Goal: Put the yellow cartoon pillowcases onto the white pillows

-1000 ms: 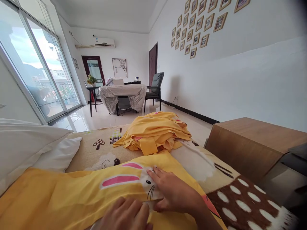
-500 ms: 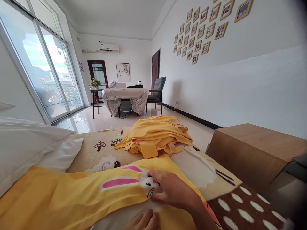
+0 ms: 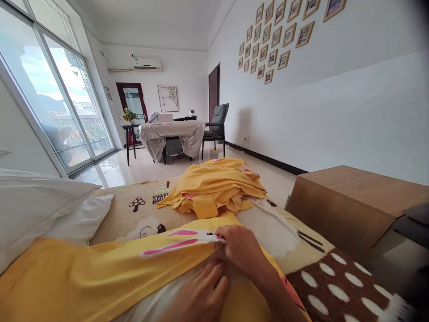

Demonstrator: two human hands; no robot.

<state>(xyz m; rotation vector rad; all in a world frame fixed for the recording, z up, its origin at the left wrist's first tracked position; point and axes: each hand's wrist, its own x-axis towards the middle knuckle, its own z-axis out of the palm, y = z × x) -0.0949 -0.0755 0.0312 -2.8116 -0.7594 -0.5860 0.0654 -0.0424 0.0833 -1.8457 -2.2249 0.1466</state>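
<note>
A yellow rabbit-print cloth [image 3: 100, 268] stretches across the bed in front of me, its kind not plain from here. My right hand [image 3: 239, 246] has fingers and thumb closed on it at the rabbit's face, bunching the fabric. Just below and to the left, my left hand [image 3: 204, 290] curls its fingers at the near edge of the same cloth, close to the right thumb. Motion slightly blurs the left hand, and its fingertips are partly hidden. A crumpled heap of yellow fabric [image 3: 214, 183] lies beyond the hands.
Under everything is a patterned blanket [image 3: 120, 219] with a brown, white-spotted part at right. White pillows [image 3: 36, 201] lie at left. A brown wooden headboard-like box [image 3: 348, 192] stands at right. Farther off are a covered table [image 3: 170, 129] and a black chair [image 3: 217, 125].
My right hand has closed from a flat, spread pose and bunched the rabbit's face. My left hand has moved up and farther into view, beside it. The view has shifted slightly.
</note>
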